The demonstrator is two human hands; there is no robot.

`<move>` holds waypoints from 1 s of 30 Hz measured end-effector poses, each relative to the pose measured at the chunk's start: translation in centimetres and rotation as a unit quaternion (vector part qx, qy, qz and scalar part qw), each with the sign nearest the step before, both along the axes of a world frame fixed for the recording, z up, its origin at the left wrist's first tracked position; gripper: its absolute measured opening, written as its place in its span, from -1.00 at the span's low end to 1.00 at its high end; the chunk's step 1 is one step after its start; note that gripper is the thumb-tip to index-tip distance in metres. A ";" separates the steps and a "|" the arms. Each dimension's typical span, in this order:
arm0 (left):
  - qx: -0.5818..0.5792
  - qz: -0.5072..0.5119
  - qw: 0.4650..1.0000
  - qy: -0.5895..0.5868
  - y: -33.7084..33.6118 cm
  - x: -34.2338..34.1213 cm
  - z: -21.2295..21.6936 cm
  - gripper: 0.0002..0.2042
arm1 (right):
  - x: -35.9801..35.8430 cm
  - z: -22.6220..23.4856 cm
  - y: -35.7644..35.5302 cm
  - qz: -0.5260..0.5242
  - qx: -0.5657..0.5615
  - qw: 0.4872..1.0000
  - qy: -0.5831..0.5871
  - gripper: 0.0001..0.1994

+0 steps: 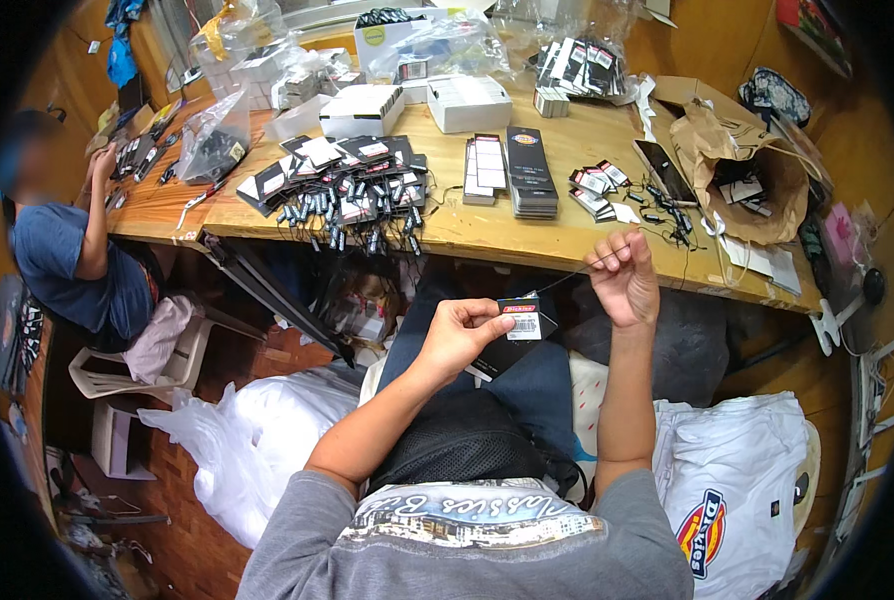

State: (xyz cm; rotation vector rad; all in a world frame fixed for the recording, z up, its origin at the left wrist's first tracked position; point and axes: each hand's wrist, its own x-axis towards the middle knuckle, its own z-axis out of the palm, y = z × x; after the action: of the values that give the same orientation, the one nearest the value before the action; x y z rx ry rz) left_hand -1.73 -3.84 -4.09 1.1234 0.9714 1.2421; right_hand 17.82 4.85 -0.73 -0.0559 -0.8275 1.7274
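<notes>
Above my lap, my left hand (459,338) is closed on a black hang tag (523,329) with a white barcode sticker and a red strip on it. Part of another dark card shows beneath that tag. From the tag's upper edge a thin black string (565,278) runs up to the right. My right hand (627,280) is raised near the table edge and pinches the far part of this string, drawing it fairly straight. Just beyond it lie loose black strings (667,215) and a few stickered tags (597,185).
A heap of tags with strings (357,190) covers the table's left middle. Beside it stand a sticker stack (484,170) and a black tag stack (530,180). A phone (664,172) and paper bag (702,140) are right. White T-shirts (737,470) lie beside me. A person (67,230) sits left.
</notes>
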 end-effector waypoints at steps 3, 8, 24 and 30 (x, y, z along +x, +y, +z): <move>-0.003 0.006 1.000 0.003 0.0 0.0 -0.4 -0.91 | -1.5 -0.1 0.0 0.065 -0.016 0.994 0.086 -0.84; -0.013 0.034 0.999 -0.020 0.1 -0.4 -0.8 -0.93 | -2.4 1.1 -0.9 0.000 -0.014 0.995 0.098 -0.85; 0.181 0.224 0.955 0.062 0.2 0.3 1.9 -0.74 | -5.8 0.7 -5.9 -0.219 0.102 0.896 -0.374 -0.94; 0.220 0.237 0.936 0.141 -0.4 0.4 2.6 -0.79 | -5.9 0.5 -5.7 -0.257 0.142 0.865 -0.406 -0.95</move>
State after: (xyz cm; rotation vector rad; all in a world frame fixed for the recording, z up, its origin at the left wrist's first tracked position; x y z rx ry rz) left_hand -1.32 -4.23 -1.47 1.5003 1.2689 1.7834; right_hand 11.88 -0.85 -0.25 -0.7801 -1.5124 1.0201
